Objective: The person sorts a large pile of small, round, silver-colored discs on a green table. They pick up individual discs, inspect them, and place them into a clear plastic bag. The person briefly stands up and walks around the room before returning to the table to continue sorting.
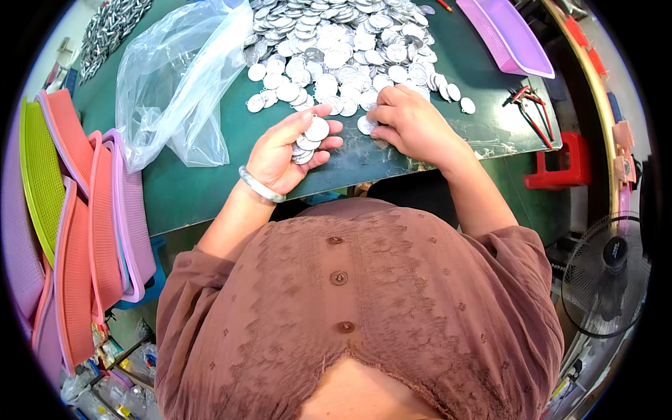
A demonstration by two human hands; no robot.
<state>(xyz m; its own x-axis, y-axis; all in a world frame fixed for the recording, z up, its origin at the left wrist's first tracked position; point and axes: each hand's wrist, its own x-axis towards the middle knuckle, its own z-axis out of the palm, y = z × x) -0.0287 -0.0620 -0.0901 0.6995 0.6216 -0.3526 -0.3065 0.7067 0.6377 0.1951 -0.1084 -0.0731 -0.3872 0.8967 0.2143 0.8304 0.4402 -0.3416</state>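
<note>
Though bright, disc (365, 125) partly behind right fingers (383, 115)

The dark green surface (178, 196), scuffed near its front edge, bears a broad heap of flat, round, silver-coloured discs (343, 45). Left of the heap lies a crumpled, clear plastic bag (175, 87); farther left of it, a pile of small grey metallic pieces (110, 31). Right of the heap are an oblong lilac plastic tray (505, 35) and slim red-handled tools (535, 128).
</note>
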